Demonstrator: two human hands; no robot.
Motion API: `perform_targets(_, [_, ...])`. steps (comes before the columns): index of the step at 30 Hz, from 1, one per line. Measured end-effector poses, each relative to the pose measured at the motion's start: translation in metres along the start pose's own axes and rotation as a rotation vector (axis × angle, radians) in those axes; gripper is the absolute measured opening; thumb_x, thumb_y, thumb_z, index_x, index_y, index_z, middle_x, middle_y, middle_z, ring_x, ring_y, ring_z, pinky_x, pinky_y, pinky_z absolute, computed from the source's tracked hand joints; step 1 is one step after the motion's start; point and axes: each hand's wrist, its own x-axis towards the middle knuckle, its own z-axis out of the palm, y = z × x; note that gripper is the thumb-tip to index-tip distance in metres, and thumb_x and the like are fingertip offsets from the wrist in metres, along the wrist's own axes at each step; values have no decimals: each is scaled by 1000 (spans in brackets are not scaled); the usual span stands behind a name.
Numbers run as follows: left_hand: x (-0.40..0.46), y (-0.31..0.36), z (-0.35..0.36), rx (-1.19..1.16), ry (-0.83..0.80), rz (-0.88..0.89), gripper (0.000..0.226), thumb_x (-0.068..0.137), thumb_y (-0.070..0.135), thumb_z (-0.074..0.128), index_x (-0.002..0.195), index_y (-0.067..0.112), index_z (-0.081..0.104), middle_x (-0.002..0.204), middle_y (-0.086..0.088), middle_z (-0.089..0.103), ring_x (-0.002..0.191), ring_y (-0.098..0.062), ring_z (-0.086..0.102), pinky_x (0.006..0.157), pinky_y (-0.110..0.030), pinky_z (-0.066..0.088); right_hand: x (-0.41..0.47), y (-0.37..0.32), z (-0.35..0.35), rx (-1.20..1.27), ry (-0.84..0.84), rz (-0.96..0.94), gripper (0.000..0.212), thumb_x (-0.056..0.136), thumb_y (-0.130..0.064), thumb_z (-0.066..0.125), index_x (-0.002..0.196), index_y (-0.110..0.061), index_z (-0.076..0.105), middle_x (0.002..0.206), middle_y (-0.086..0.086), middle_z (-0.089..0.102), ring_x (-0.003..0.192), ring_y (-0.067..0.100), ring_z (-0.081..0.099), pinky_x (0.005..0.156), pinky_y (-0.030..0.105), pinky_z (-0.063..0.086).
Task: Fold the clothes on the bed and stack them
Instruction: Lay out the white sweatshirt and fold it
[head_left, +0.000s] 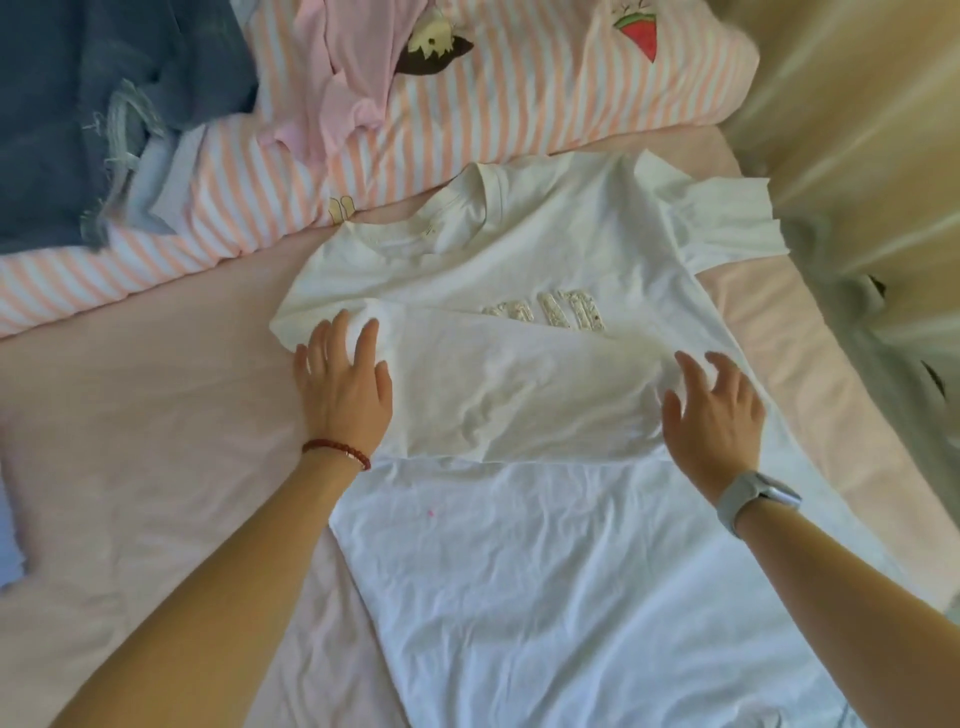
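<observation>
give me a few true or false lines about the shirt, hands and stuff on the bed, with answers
1. The white shirt lies neck away from the person. True.
2. The left hand grips a hanger. False: it rests with straight fingers on the shirt's folded sleeve.
3. The right hand wears a red bead bracelet. False: it wears a watch; the bracelet is on the left wrist.
4. Jeans lie at the far left. True.
5. The striped cover is green. False: orange and white.

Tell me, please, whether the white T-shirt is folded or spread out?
Partly folded: the white T-shirt has one flap laid across its lettering; one sleeve lies spread.
</observation>
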Motion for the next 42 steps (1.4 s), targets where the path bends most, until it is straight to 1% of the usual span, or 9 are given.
perform_targets(4, [-21,-29,17,-7,-373,-51,55,95,33,41,146,17,24,155,-11,13,143,-29,11,108,-52,26,-32,11,26,-75,-220,-135,50,97,-29,37,145,-29,25,155,6,15,141,31,15,110,46,22])
perform_targets(7, [-14,-47,21,98,-604,-111,68,91,52,38,147,32,4,156,2,-12,143,-20,-11,111,-51,16,-36,26,37,-68,-411,-33,51,98,-40,25,145,-41,6,156,-6,1,142,30,3,110,46,16])
perform_targets(14, [-34,23,4,55,-515,-92,65,93,44,38,148,30,5,157,-4,-9,143,-29,-10,111,-59,-1,-48,35,30,-2,-479,-62,57,98,-33,30,147,-36,2,157,0,-1,143,29,0,114,45,14])
perform_targets(19, [-71,102,5,-104,-538,-45,61,96,40,37,148,30,6,157,-4,-8,143,-30,-9,111,-57,1,-47,54,11,281,-392,-106,48,97,-19,39,144,-18,30,148,7,33,135,27,32,108,39,31])
perform_targets(27, [-12,232,18,-180,-472,-15,63,96,37,37,149,27,5,157,-4,-5,144,-29,-3,114,-52,12,69,128,-11,632,-214,228,35,96,-13,38,128,-10,51,122,14,58,101,29,55,80,22,37])
perform_targets(31, [35,299,53,-87,-398,54,72,92,50,38,147,34,-5,156,-1,-14,143,-32,-10,112,-57,9,149,155,1,879,-267,385,40,94,-15,36,132,-8,47,130,15,53,118,34,50,102,48,40])
perform_targets(35, [76,340,90,-15,-293,23,85,83,67,38,144,39,-13,154,-1,-22,141,-32,-18,107,-65,0,212,170,15,883,-198,321,43,96,-19,38,138,-10,41,127,7,50,115,24,47,103,39,38])
perform_targets(39, [96,348,121,55,-394,-29,90,76,79,30,140,44,-21,153,4,-25,140,-28,-24,103,-68,-9,270,171,24,738,-154,84,56,92,-17,49,144,-14,29,147,12,30,134,28,29,109,34,25])
perform_targets(42, [99,345,128,63,-458,-38,88,73,82,28,139,48,-19,152,7,-27,139,-26,-26,102,-67,-12,299,171,31,418,-294,-33,41,91,-25,53,131,-18,50,139,11,42,127,32,36,98,33,34])
